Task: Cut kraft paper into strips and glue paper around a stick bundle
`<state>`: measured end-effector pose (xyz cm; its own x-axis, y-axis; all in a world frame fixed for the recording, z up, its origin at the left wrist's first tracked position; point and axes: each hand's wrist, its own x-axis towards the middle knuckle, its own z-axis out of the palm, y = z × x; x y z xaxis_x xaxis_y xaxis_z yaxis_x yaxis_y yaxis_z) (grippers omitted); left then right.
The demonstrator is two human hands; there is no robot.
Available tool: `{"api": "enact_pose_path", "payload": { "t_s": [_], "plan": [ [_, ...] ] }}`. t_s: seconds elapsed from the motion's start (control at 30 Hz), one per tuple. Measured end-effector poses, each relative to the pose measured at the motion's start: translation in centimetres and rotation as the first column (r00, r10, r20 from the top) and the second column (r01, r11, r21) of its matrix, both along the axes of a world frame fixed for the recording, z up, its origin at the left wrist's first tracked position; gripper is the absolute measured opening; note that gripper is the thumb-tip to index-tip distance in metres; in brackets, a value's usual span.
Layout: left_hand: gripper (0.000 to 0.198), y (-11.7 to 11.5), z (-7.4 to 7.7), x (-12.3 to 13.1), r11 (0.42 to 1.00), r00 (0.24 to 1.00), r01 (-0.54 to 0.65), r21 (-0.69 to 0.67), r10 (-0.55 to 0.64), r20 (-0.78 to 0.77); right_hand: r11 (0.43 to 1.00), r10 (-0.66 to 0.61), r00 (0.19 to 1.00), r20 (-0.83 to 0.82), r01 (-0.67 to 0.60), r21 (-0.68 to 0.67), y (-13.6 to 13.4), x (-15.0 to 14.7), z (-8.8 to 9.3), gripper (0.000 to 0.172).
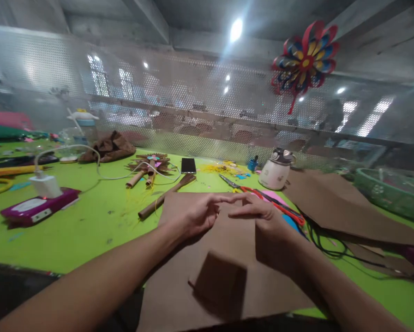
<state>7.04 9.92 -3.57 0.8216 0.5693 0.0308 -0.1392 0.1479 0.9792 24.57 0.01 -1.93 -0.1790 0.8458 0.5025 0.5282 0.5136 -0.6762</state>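
My left hand (203, 214) and my right hand (262, 214) meet over a large sheet of brown paper (179, 295) at the table's near edge. Their index fingers stretch toward each other and the tips seem to touch. The right thumb stands apart from its fingers, and the left fingers are loosely bent with a gap to the thumb. Nothing shows in either hand. On the sheet's lower part is a darker brown patch (220, 283); whether it is a loose piece or a shadow I cannot tell. Red-handled scissors (248, 189) lie just beyond my right hand.
Left are a purple power strip (42, 207) with a white charger (45, 185). Farther back lie a brown paper tube (161, 198), a phone (188, 165) and yellow scraps (220, 168). To the right stand a white bottle (274, 174), brown sheets (345, 207) and a green basket (390, 196).
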Motion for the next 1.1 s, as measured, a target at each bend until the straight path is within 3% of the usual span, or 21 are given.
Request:
{"api": "enact_pose_path", "payload": {
  "t_s": [0.1,0.23,0.4,0.5,0.6,0.67,0.87,1.1],
  "plan": [
    [0.036,-0.2,0.1,-0.1,0.969,0.995,0.083,-0.235,-0.067,0.072,0.99,-0.086,0.993,0.08,0.076,0.122,0.1,0.2,-1.0,0.023],
    [0.04,-1.0,0.3,-0.2,0.97,0.996,0.079,-0.229,-0.068,0.056,0.968,-0.174,0.977,0.123,0.147,0.204,0.5,0.5,-1.7,0.032],
    [0.042,-1.4,0.4,-0.3,0.982,0.996,0.088,-0.17,-0.084,0.031,0.951,-0.222,0.974,0.041,0.207,0.231,1.0,0.6,-1.6,0.037],
    [0.039,-1.2,0.5,-0.2,0.989,0.999,-0.016,-0.149,0.021,0.036,0.966,-0.231,0.969,-0.085,0.238,0.097,1.0,0.9,-1.3,0.042],
    [0.04,-1.1,0.7,-0.2,0.984,0.995,-0.094,-0.15,0.1,0.027,0.974,-0.201,0.941,-0.272,0.163,-0.158,0.8,1.4,-0.9,0.049],
    [0.04,-1.1,0.8,-0.1,0.984,0.993,-0.116,-0.134,0.118,0.009,0.963,-0.193,0.911,-0.365,0.105,-0.247,0.6,1.8,-0.6,0.05],
    [0.044,-1.3,0.8,-0.1,0.989,0.995,-0.098,-0.11,0.1,0.014,0.959,-0.18,0.837,-0.516,0.032,-0.283,0.2,2.1,0.3,0.042],
    [0.03,-2.2,1.5,-0.4,0.988,0.987,-0.151,-0.02,0.149,-0.055,0.924,-0.263,0.862,-0.433,0.096,-0.37,0.1,0.2,-0.4,0.045]
  ]
}}
